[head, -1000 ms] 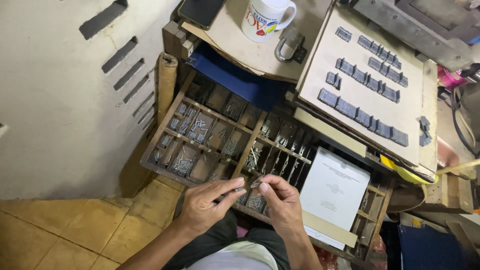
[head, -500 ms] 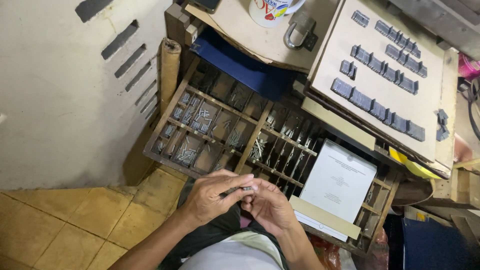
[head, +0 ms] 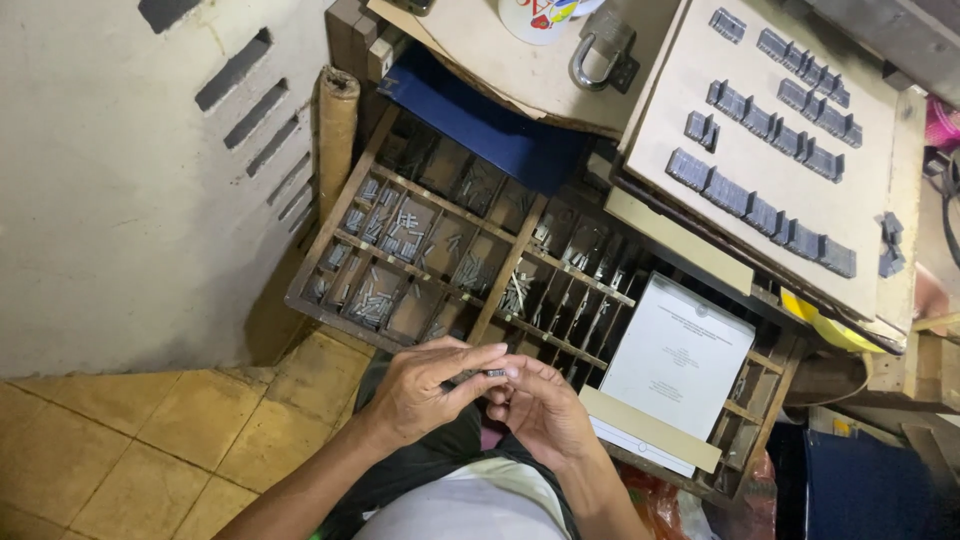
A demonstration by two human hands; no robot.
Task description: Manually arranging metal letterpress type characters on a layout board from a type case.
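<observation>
My left hand pinches a small metal type piece between thumb and fingertips, low in the head view. My right hand lies palm up just beside it, fingers cupped and touching the left fingertips; whether more pieces lie in the palm is hidden. Both hands hover over the near edge of a wooden type case whose many small compartments hold several metal type pieces.
A white printed sheet rests on the case's right side. Above, a board carries rows of grey type blocks; a padlock and a mug sit on another board. A white wall stands left, yellow floor tiles below.
The view has shifted upward a little. My hands have drawn slightly nearer my body, and the right hand has turned palm up under the left fingertips.
</observation>
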